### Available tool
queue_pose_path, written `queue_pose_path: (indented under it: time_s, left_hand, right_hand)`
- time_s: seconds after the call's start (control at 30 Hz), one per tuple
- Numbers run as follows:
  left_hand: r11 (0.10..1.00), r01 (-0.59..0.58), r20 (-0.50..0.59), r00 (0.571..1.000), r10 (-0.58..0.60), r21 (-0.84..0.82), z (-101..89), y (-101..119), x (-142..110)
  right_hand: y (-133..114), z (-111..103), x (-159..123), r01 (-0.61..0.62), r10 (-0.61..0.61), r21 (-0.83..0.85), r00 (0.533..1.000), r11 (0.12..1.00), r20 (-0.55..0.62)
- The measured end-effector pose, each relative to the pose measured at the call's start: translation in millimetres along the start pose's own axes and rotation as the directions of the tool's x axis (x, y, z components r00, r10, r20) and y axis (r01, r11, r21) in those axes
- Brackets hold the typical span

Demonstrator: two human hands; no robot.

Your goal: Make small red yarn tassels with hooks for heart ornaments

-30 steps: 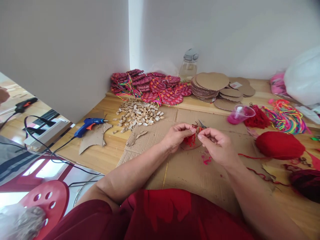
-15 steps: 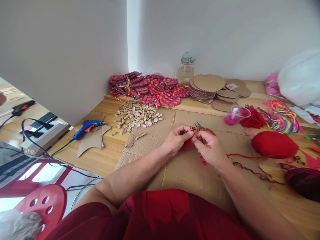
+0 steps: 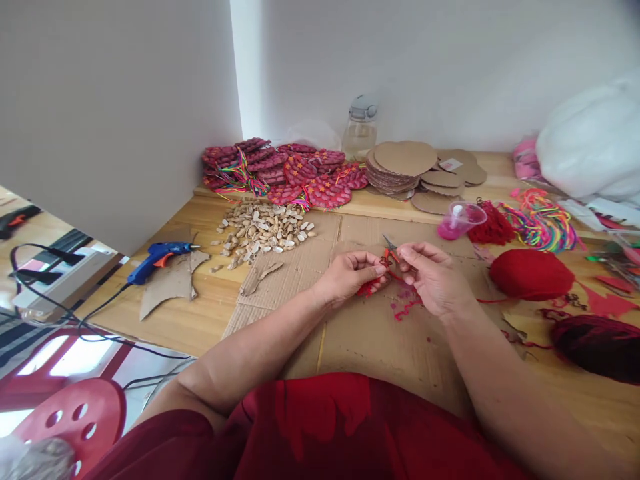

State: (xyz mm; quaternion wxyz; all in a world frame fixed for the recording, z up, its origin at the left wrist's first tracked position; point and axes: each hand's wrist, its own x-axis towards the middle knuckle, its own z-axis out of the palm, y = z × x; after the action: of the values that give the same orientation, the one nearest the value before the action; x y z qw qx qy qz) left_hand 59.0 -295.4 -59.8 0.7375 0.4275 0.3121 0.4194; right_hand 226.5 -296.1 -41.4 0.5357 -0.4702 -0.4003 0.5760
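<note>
My left hand (image 3: 353,277) is closed in a pinch on a small bundle of red yarn (image 3: 369,287), with dark brown curled strands by the fingertips. Close beside it, my right hand (image 3: 433,277) has thumb and forefinger pressed together; what lies between them is too small to make out. Scissors (image 3: 390,243) with orange-red handles show just beyond the fingers, their blades pointing away and their handles partly hidden by my right hand. Beneath the hands, pink and red scraps (image 3: 406,303) lie on the cardboard sheet (image 3: 375,347).
Peanut shells (image 3: 270,230) lie left of centre, near a blue glue gun (image 3: 157,260). Decorated red pieces (image 3: 310,180), a bottle (image 3: 360,130) and cardboard discs (image 3: 405,160) line the back. At right are a plastic cup (image 3: 460,220), red yarn ball (image 3: 533,273) and dark yarn ball (image 3: 600,347).
My right hand has moved slightly away from the left and turned, uncovering the pink and red scraps. The left still pinches the red yarn. The view has shifted a little to the right.
</note>
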Motion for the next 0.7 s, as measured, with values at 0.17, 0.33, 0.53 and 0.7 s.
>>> queue_pose_path:
  time_s: [0.17,0.33,0.53,0.7]
  left_hand:
    - [0.995,0.079,-0.019,0.997,-0.08,-0.063,1.3,2.8,0.2]
    - [0.995,0.059,-0.001,0.998,-0.059,-0.077,1.0,5.1,-0.7]
    - [0.994,0.074,0.007,0.997,-0.074,-0.078,1.3,3.5,-1.3]
    - [0.99,0.124,-0.004,0.992,-0.124,-0.067,-0.6,1.0,-0.2]
  right_hand:
    - [-6.9,-4.9,0.9,0.05,-0.051,-0.016,0.996,0.999,-0.078]
    - [0.4,-4.0,0.3,-0.058,0.059,-0.181,0.998,0.982,0.003]
    - [-0.4,-1.9,0.6,-0.003,0.003,0.004,1.0,1.0,-0.028]
    - [-12.8,-7.1,0.4,0.023,-0.023,0.154,1.0,0.988,-0.005]
